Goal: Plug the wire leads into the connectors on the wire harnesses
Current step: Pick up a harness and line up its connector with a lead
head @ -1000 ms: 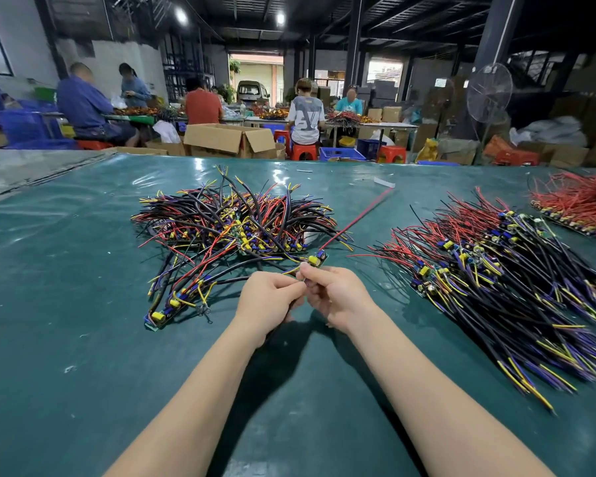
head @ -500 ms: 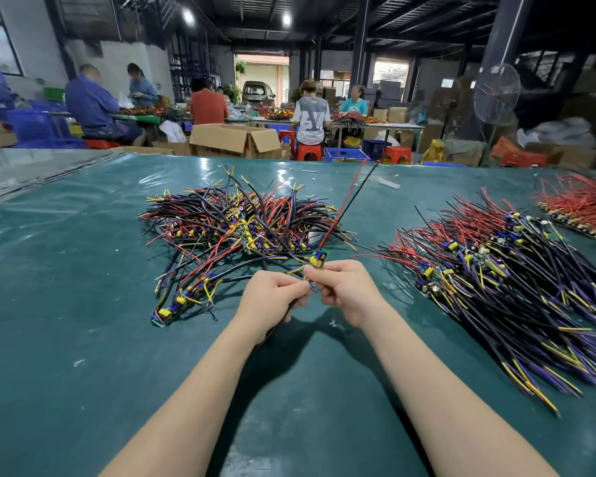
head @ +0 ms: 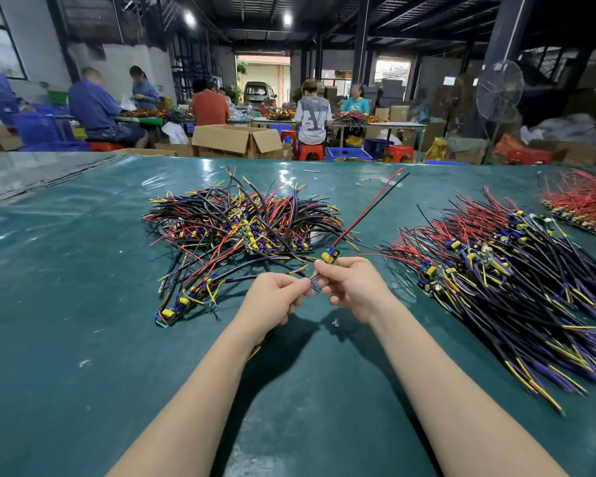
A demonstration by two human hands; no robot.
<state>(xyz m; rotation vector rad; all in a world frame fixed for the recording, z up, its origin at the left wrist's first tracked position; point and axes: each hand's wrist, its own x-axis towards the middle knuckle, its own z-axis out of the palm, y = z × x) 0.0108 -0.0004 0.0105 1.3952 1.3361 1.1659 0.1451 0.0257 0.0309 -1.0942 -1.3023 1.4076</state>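
In a big dim workshop, at a wide table under a shiny green cover (head: 83, 270), with other workers seated at benches far behind. On the left of the cover, a tangled heap of harnesses (head: 241, 222); on the right, a combed-out heap (head: 496, 270) with black, purple and yellow tails; at the far right edge, a bundle of red wires (head: 582, 201). Between the two heaps, lifted just above the cover, one wire harness (head: 339, 239). Held by the right hand (head: 355, 287), thumb and forefinger pinched together at the lower end of its small connector block (head: 329, 255), with a red and a black tail (head: 375, 200) standing up and away. Just beside, the left hand (head: 272, 297), fingers curled, tips closed on the thin yellow and purple wire leads (head: 312, 278); cannot tell whether already seated in the block. Seems very light, with springy wires, probably easy to kink and a little slippery in the insulation, and with small parts on the block likely fragile. Better to grip the block by its sides, not by the components, and to take each lead close to its end, so as not to buckle it when pushing in.
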